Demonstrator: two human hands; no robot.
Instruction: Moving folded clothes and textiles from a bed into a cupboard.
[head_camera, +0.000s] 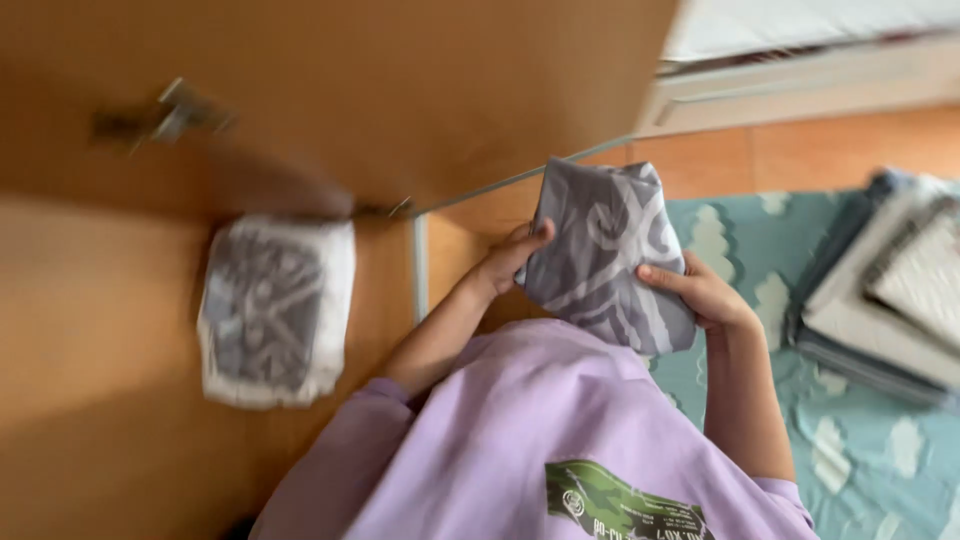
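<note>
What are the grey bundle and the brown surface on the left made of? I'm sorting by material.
Bundle: apparently soft woven cloth, matte; it creases and folds between the left hand and right hand. Surface: looks like smooth wood or laminate with a slight sheen; blur leaves it open.

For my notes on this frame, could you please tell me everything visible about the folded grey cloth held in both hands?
The folded grey cloth is a soft fabric bundle, grey with paler swirling bands, folded into a compact, roughly rectangular packet. It is held up in the air, slightly tilted, above the lilac shirt. The left hand grips its left edge and the right hand its right edge, fingers lying across its patterned face. Its top corners look rounded and a little puffy.
</note>
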